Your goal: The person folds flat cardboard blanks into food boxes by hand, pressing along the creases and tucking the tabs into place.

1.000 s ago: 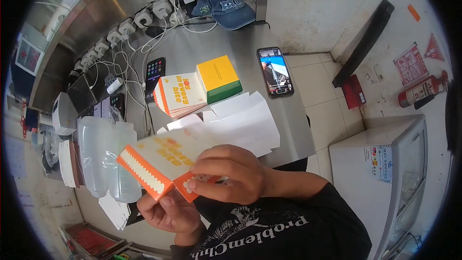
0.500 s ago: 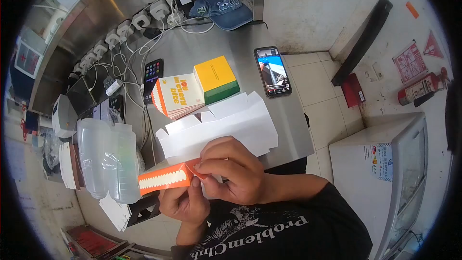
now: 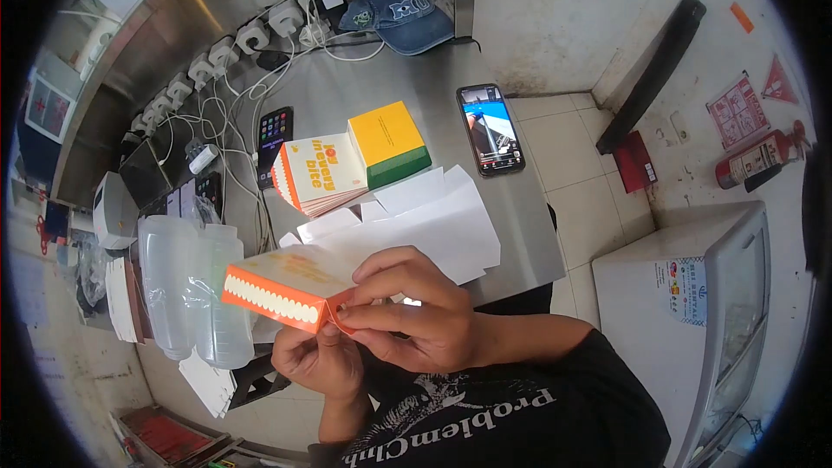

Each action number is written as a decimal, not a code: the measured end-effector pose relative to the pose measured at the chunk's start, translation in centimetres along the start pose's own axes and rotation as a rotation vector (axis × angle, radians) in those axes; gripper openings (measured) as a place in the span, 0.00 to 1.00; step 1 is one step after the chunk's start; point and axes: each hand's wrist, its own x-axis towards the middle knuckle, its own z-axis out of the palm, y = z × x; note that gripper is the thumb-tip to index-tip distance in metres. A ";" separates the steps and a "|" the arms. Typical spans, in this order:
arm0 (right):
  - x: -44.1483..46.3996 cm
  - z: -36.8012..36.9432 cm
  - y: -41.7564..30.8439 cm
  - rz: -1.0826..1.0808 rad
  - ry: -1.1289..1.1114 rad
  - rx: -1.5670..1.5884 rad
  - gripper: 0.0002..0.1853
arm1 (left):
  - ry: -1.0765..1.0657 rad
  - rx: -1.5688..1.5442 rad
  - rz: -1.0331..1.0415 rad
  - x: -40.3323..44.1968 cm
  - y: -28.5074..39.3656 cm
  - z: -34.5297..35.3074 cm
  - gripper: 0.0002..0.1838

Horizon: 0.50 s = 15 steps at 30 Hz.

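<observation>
An orange and cream printed carton is held up in front of my body, its scalloped orange side facing me. My left hand grips its lower corner from below, thumb against the edge. With bent fingers, my right hand pinches an orange flap at the carton's right end. Behind it, white unfolded card sheets lie on the steel table. Beyond those sit a stack of cream and orange cartons and a yellow and green box.
A lit phone lies at the table's right side, another phone near tangled cables. A blue cap is at the back. Translucent plastic containers stand at the left. A white freezer is on the right.
The carton has tilted so that its printed top shows again after facing mostly side-on. My left hand has shifted slightly left, while my right hand keeps its pinch at the flap.
</observation>
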 end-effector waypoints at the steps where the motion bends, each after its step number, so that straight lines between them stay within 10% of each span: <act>1: -0.1 0.0 0.0 0.000 0.000 -0.001 0.13 | -0.013 0.024 0.027 0.1 -0.1 0.1 0.09; 15: -0.3 0.0 0.0 0.018 -0.036 -0.040 0.12 | -0.041 0.093 0.061 0.3 -1.1 -1.0 0.08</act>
